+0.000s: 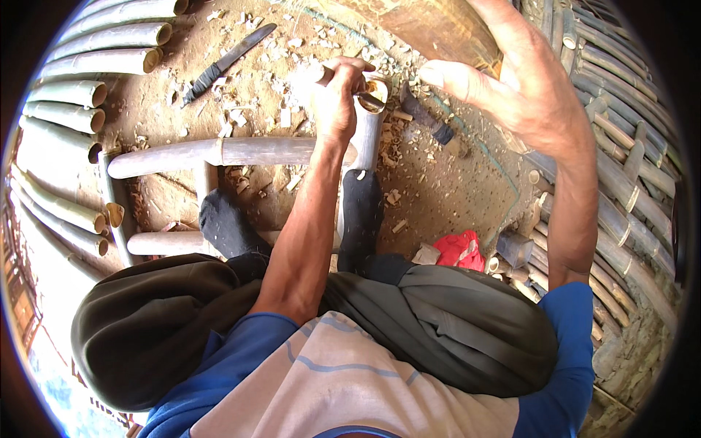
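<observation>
My left hand (339, 91) is closed on a tool with a pale wooden handle (319, 74). Its dark, narrow blade (371, 101) lies across the open end of an upright-looking bamboo pole (370, 135); the exact kind of tool is partly hidden by my fingers. Raised at the upper right, my right hand (529, 98) has its thumb stretched away from the fingers, whose tips leave the picture. A broad brown piece of wood (431, 29) shows between thumb and fingers; whether the hand touches it cannot be told. My feet, in dark socks, press on a bamboo frame (266, 151).
A knife with a black-wrapped handle (228, 63) lies among wood chips. Another dark tool (423, 117) rests right of the pole. Cut bamboo poles (117, 36) line the left; more bamboo (621, 190) is stacked right. A red cloth or bag (461, 250) lies near my knee.
</observation>
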Demonstrator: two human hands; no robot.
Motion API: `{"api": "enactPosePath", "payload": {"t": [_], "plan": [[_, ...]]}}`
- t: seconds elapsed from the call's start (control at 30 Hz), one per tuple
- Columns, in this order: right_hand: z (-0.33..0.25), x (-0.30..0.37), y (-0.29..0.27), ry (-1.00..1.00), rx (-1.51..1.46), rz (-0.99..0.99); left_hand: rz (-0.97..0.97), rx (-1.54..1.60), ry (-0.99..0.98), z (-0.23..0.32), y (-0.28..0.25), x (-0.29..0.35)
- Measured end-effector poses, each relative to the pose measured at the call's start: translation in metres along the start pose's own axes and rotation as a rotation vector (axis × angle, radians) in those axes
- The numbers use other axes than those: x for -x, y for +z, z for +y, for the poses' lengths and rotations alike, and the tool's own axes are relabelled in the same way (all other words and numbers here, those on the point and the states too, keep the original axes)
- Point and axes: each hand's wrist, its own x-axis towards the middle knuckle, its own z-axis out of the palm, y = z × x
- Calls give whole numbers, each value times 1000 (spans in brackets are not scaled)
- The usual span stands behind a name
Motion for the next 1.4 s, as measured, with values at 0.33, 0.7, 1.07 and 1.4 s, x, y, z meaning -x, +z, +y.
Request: {"api": "enactPosePath", "payload": {"t": [0.33, 0.7, 1.07, 1.4], "plan": [[-6, 3, -2, 76, 82, -44, -35, 13, -46, -1, -3, -2], [-4, 11, 30, 256, 371, -232, 163, 70, 80, -13, 9, 5], [-17, 12, 24, 211, 253, -40, -18, -241, 5, -27, -3, 1], [-33, 20, 18, 199, 189, 120, -161, -346, -89, -18, 1, -6]]}}
